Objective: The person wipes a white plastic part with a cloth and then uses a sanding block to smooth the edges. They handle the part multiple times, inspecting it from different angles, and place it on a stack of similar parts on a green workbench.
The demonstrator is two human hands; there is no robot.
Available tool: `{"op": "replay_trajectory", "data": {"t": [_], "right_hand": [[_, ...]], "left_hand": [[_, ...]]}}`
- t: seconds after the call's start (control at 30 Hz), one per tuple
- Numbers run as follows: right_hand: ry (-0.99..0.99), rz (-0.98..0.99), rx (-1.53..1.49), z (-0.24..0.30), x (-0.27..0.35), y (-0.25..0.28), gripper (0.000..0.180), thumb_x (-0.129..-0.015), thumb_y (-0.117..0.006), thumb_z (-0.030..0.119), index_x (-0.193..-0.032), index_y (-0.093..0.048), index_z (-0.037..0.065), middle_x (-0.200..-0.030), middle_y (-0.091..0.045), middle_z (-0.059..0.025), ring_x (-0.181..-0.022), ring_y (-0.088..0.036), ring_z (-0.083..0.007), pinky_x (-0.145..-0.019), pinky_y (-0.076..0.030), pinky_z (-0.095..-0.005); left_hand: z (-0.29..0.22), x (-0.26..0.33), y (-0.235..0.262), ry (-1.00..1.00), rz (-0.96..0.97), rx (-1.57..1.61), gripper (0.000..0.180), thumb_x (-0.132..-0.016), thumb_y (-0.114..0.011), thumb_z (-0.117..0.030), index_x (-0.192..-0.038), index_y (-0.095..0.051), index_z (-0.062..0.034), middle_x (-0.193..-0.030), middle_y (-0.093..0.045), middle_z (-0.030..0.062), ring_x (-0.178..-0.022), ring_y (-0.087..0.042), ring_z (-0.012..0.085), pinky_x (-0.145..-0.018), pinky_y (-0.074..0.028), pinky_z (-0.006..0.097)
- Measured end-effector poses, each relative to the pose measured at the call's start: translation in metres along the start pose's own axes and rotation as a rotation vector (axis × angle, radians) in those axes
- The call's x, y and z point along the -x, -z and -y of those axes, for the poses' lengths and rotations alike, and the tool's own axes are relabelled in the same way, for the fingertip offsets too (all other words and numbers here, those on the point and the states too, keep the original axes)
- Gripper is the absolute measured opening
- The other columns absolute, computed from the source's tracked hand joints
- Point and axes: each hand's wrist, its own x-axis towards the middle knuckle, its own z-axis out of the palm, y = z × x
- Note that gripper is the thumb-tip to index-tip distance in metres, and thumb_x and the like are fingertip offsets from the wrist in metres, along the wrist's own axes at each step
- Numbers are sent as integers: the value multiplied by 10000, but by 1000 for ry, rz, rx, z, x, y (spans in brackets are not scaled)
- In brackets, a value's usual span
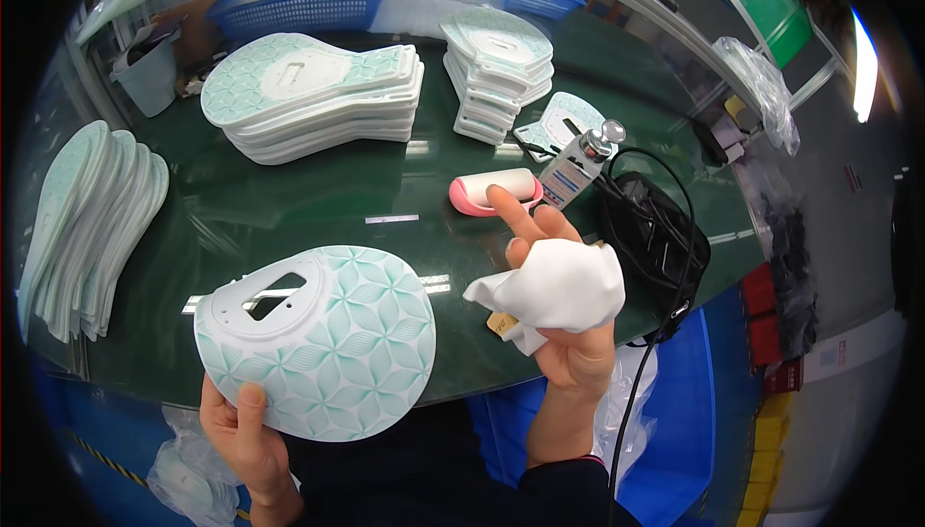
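Note:
My left hand (247,435) grips the lower left edge of a white plastic panel (371,344) with a green petal pattern, thumb on its face. The panel is rounded, tilted up in front of me, and has a recessed part with a cut-out. In my right hand (576,361) is a crumpled white cloth (568,286), which hides much of the palm. Its index finger points forward and appears at the edge of a white roller in a pink holder (472,201); whether they touch I cannot tell. A pump bottle (570,175) stands just beyond.
Stacks of similar panels stand on the green table (318,204): a large stack (318,122), a smaller stack (496,74) and a leaning row (92,228). A single panel (568,118) lies behind the bottle. A black bag (655,233) with a cable sits right; a blue bin (684,392) is below.

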Motion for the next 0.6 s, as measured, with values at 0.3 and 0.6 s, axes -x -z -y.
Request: {"op": "replay_trajectory", "data": {"t": [0.3, 0.6], "right_hand": [[143, 247, 51, -1, 1, -1, 334, -691, -577, 76, -996, -517, -45, -1238, -221, -287, -1100, -371, -314, -820, -400, -385], [168, -114, 84, 13, -7, 22, 200, -834, -415, 234, -939, -405, 64, -841, -500, -124, -878, -507, -218, -687, -452, -348]], "left_hand": [[-2, 0, -10, 13, -100, -37, 371, -748, -516, -121, -1035, -416, 91, -953, -528, 132, -855, -505, 144, -777, -359, 234], [0, -1, -3, 23, -92, -3, 379, -752, -522, -113, -1049, -407, 92, -964, -526, 129, -862, -507, 146, -780, -360, 233]]}}
